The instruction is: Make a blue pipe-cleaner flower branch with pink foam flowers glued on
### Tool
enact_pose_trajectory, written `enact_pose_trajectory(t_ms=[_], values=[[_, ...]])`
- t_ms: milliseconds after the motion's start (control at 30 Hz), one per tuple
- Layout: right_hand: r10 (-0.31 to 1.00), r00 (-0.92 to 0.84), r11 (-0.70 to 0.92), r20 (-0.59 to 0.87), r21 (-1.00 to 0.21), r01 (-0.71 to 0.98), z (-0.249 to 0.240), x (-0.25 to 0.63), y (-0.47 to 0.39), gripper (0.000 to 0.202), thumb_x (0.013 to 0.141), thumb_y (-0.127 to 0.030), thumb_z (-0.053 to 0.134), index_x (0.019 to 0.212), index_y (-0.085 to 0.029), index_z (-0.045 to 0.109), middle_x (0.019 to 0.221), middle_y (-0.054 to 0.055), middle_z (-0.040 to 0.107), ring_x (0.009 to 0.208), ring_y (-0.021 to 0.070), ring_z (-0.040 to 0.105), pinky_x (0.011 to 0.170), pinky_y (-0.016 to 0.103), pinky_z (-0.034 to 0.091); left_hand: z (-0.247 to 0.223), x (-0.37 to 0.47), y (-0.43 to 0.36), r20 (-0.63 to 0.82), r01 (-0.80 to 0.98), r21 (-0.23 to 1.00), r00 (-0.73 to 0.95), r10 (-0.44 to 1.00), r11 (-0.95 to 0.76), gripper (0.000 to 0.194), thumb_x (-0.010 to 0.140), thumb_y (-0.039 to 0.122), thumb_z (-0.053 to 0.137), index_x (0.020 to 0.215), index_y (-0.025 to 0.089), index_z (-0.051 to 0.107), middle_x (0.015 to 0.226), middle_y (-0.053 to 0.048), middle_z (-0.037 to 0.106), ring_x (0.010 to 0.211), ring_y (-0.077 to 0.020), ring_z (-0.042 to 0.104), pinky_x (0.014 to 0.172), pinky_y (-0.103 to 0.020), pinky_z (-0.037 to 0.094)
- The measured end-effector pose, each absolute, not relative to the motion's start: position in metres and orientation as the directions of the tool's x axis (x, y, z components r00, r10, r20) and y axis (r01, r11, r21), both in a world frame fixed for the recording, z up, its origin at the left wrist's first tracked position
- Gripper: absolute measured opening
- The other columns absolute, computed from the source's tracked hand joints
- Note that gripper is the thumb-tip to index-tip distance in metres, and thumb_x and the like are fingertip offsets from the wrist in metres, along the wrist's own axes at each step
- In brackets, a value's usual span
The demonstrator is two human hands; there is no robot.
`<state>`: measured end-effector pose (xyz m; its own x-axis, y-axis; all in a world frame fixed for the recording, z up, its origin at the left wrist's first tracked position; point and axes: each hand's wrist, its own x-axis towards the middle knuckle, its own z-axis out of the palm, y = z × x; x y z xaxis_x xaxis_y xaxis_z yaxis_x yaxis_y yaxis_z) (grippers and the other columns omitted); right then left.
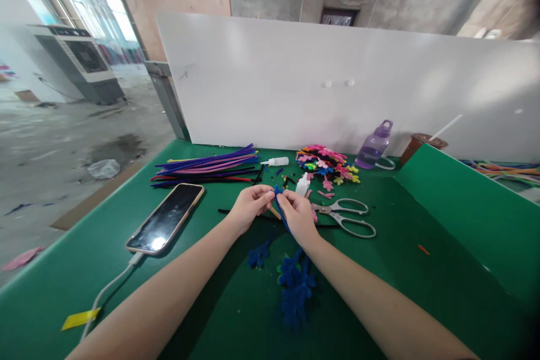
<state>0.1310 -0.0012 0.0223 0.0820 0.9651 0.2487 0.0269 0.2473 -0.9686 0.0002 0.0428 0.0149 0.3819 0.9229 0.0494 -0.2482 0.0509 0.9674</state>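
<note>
Green table (405, 247): left hand (248, 209) and right hand (300, 216) pinch a blue strip (277, 192) (scissors (324, 210) just beside the right).

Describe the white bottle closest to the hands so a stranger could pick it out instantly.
Find the green tabletop in front of the white panel. Near its middle, just beyond the right hand, is a small white bottle. Its nozzle points up, while the other white bottle lies on its side, farther back.
</note>
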Motion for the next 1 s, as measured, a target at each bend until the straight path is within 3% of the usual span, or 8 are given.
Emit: enact_pose_trajectory(t_ms=[533, 767, 1000], values=[[0.920, 0.228, 0.286, 0.318, -0.944, 0.162, 0.0229, 0.1299, -0.0047, 0.027, 0.079, -0.042, 0.053, 0.070, -0.017, 0.057, 0.058, -0.001, 0.052, 0.054, 0.0128, 0.047, 0.051, 0.024, 0.037, 0.0223, 0.0049, 0.0356, 0.118, -0.214, 0.975, 0.296, 0.948, -0.055, 0.029, 0.069, 0.038, 0.069, 0.080, 0.012, 0.062, 0.051, 0.004, 0.052, 0.038, -0.0022, 0.034, 0.039, -0.017, 0.021], [0.934, 0.149, 0.287, 0.325, -0.929, 0.232, 0.0218, 0.1327, -0.0033, 0.031, 0.081, -0.042, 0.048, 0.064, -0.018, 0.055, 0.054, -0.002, 0.043, 0.051, 0.0121, 0.040, 0.048, 0.025, 0.032, 0.0181, 0.0039, 0.0385, 0.134, -0.177, 0.980, 0.239, 0.962, -0.093, 0.029, 0.067, 0.038, 0.070, 0.080, 0.012, 0.066, 0.052, 0.003, 0.054, 0.040, -0.0034, 0.036, 0.040, -0.018, 0.024], [0.927, 0.122, 0.322, 0.355, -0.918, 0.230, 0.0247, 0.1321, -0.0041, 0.029, 0.082, -0.039, 0.047, 0.062, -0.018, 0.050, 0.055, -0.003, 0.043, 0.052, 0.0117, 0.041, 0.049, 0.024, 0.032, 0.0162, 0.0038, 0.0389, 0.107, -0.243, 0.970, 0.293, 0.950, -0.035, 0.032, 0.068, 0.037, 0.070, 0.087, 0.012, 0.067, 0.054, 0.003, 0.053, 0.042, -0.0025, 0.035, 0.043, -0.018, 0.026]])
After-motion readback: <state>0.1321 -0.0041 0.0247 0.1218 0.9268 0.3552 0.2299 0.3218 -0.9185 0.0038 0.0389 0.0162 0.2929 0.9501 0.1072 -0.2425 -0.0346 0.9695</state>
